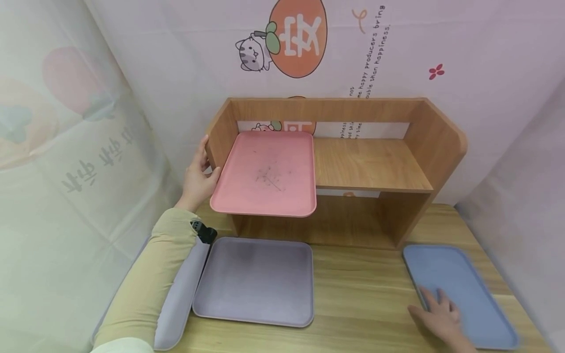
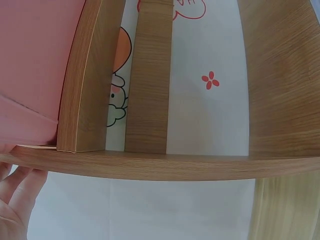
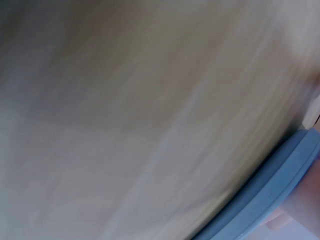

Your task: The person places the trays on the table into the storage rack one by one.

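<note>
My left hand [image 1: 200, 179] is at the left side panel [image 1: 220, 135] of a wooden shelf. Its fingers lie along the panel's outer face, with the thumb at the front edge beside a pink tray [image 1: 269, 171]. That tray lies on the upper board, its front overhanging the edge, a plant print in its middle. At the lower right, my right hand [image 1: 439, 316] has its fingers spread over the left edge of a blue tray [image 1: 463, 289] on the table. In the blurred right wrist view, the rim of the blue tray [image 3: 265, 192] runs close by the hand.
A grey-purple tray [image 1: 256, 282] lies before the shelf. Another purple tray [image 1: 181, 299] is partly hidden under my left forearm. The shelf's upper right board [image 1: 371, 162] and lower board [image 1: 344, 220] show wood grain. Printed cloth [image 1: 397, 59] hangs behind and along both sides.
</note>
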Tool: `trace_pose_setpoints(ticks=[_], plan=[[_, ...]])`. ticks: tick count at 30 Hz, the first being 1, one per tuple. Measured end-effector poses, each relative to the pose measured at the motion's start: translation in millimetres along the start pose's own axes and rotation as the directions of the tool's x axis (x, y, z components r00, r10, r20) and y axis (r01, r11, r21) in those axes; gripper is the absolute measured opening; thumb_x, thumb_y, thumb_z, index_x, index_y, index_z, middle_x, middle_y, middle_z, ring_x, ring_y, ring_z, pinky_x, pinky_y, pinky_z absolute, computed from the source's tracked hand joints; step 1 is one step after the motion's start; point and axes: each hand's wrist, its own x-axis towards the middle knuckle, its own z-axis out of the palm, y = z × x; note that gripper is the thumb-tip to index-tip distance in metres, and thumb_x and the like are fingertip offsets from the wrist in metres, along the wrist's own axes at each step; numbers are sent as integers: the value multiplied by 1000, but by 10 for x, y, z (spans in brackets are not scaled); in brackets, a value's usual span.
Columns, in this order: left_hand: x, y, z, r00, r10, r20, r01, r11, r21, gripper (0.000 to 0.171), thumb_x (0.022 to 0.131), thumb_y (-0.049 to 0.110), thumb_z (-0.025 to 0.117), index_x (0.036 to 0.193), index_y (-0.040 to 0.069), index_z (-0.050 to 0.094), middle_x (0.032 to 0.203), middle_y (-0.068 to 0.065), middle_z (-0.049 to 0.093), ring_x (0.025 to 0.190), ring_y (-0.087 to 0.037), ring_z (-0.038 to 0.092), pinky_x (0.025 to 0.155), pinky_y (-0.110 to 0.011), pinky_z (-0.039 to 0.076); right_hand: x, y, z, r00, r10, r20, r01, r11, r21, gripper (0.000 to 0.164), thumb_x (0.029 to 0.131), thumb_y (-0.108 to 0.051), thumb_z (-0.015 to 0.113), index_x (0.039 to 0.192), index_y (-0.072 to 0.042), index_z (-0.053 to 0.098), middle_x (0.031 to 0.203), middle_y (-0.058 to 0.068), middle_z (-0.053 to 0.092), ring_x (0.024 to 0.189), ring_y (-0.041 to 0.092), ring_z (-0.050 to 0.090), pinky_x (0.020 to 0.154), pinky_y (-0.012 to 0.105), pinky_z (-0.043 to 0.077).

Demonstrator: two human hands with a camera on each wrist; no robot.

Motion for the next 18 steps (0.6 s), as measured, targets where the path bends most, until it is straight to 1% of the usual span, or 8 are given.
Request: trace_pose_setpoints(ticks=[2,7,10,12,14,16,18], plan=[[-3,4,3,1000,-4,2,4,1000,1,82,90,1,57,150,40,16,145,-21,40,126,-42,47,95,-52,47,5,-57,24,999,23,23,-24,1000,12,83,89,-44,56,142,6,17,139,47,-14,119,72,-11,91,82,4],[-10,-4,11,1000,3,5,-3,1000,-5,82,90,0,56,150,38,16,145,-22,41,126,-43,46,95,-53,46,-9,-162,52,997,57,43,-58,998,29,87,88,-47,56,143,6,14,139,46,-14,118,72,-10,90,85,7],[-15,-10,18,1000,8,2,-8,1000,-5,81,90,0,56,150,37,17,144,-23,41,125,-43,47,95,-53,47,-16,-172,-1,997,38,64,-40,998,41,86,89,-46,54,142,8,14,138,49,-12,119,72,-9,93,82,4],[-17,-10,22,1000,7,3,-7,1000,-2,81,90,0,56,150,37,17,144,-23,41,125,-43,47,94,-53,47,-21,-135,-55,998,14,54,-16,999,33,84,90,-45,54,141,9,15,136,51,-6,120,73,-2,95,81,6],[-19,-6,27,1000,5,6,-5,1000,-2,81,90,0,57,150,37,17,144,-23,41,125,-43,47,95,-52,47,-26,-49,-115,999,-30,22,30,1000,10,81,91,-43,54,140,11,19,134,54,2,119,73,7,95,81,10],[-19,-1,29,1000,4,10,-4,1000,-4,81,90,1,56,150,37,17,144,-23,41,126,-42,47,95,-53,47,-42,64,-173,997,-68,-26,67,997,-40,79,90,-43,56,137,12,24,131,54,13,116,71,18,90,81,19],[-20,5,31,1000,4,12,-4,1000,-6,80,90,1,56,150,36,17,144,-23,41,126,-42,47,95,-52,47,-62,191,-243,997,-71,-26,69,995,-76,81,90,-45,56,137,13,24,130,53,16,113,70,23,87,82,22]])
